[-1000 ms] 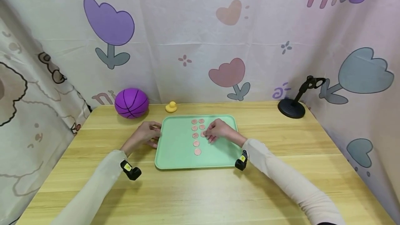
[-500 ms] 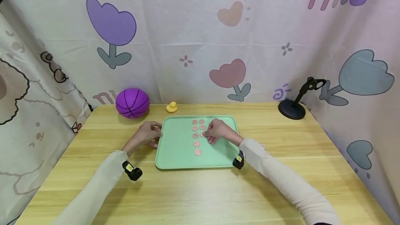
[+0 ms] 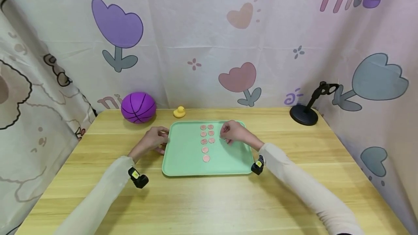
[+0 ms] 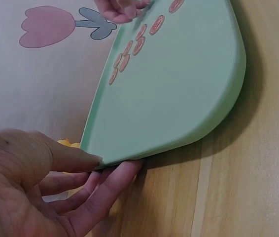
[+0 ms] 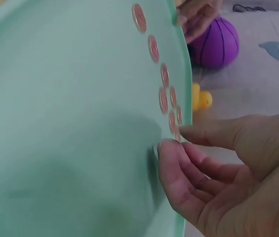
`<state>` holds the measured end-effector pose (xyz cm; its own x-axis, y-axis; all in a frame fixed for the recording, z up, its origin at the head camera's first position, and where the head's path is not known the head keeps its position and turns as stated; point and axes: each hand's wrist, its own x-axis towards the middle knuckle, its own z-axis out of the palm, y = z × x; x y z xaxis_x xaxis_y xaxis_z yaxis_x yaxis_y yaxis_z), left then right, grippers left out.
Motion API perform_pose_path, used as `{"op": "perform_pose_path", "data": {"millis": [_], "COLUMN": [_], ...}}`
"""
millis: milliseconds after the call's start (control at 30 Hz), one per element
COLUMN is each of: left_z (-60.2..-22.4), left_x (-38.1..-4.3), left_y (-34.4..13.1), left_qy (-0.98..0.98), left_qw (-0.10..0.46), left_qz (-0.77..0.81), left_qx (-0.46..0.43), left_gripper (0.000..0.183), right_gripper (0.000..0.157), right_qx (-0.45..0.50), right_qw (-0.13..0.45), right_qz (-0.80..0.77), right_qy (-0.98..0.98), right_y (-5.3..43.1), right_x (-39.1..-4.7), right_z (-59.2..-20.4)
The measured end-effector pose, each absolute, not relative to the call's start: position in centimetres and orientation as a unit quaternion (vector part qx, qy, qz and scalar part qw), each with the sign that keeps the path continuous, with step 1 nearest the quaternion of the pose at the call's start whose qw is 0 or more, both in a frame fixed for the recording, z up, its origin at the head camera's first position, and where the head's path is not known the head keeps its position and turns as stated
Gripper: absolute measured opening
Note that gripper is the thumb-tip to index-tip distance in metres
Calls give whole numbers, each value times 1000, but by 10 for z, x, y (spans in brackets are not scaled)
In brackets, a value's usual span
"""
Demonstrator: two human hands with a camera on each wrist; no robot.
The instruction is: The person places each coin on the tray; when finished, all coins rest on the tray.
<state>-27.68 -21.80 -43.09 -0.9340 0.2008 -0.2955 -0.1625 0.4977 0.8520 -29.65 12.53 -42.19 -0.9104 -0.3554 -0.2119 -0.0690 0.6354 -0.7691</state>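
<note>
A light green tray (image 3: pixel 183 162) lies on the wooden table, with several copper-coloured coins (image 3: pixel 205 149) set out in two columns, the left one longer. My left hand (image 3: pixel 154 139) grips the tray's left edge, thumb on top of the rim and fingers beneath it, as the left wrist view shows. Just right of the shorter column, my right hand (image 3: pixel 234 132) hovers low over the tray. In the right wrist view its thumb (image 5: pixel 203 133) and index finger are bent close together with no coin visible between them. The nearest coin (image 3: pixel 211 140) lies flat beside its fingertips.
A purple ball (image 3: pixel 138 107) and a yellow rubber duck (image 3: pixel 179 112) stand behind the tray at the left. At the back right is a black stand (image 3: pixel 304 114) with a round base. A printed cloth (image 3: pixel 192 21) hangs behind the table.
My right hand has let go of the lowest coin in the right column and drawn back to the right. That coin now shows fully on the tray. My left hand stays at the tray edge.
</note>
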Motion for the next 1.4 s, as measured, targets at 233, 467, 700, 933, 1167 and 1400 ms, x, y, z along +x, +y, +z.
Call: {"op": "perform_pose_path", "data": {"millis": [233,467,700,933,1167,1400], "left_z": [-432,-432,-433,-433,-432,-432], "left_x": [-277,-276,-276,-277,-279,-279], "left_y": [-216,-214,-216,-214,-210,-214], "left_qy": [855,858,859,861,860,859], "left_qw": [181,172,172,170,173,172], "left_qz": [486,484,482,480,481,481], "left_qx": [11,0,2,1,3,14], "left_gripper": [49,49,48,47,47,46], "right_gripper": [9,9,13,19,38,19], "right_qx": [-158,-203,-235,-244,-184,-188], "right_qw": [158,140,136,196,277,133], "right_qz": [-409,-388,-376,-292,-281,-331], "right_qy": [884,888,886,904,900,915], "right_y": [161,199,241,278,304,304], "right_x": [-290,-283,-281,-279,-263,-260], "right_z": [-419,-414,-409,-402,-406,-439]}}
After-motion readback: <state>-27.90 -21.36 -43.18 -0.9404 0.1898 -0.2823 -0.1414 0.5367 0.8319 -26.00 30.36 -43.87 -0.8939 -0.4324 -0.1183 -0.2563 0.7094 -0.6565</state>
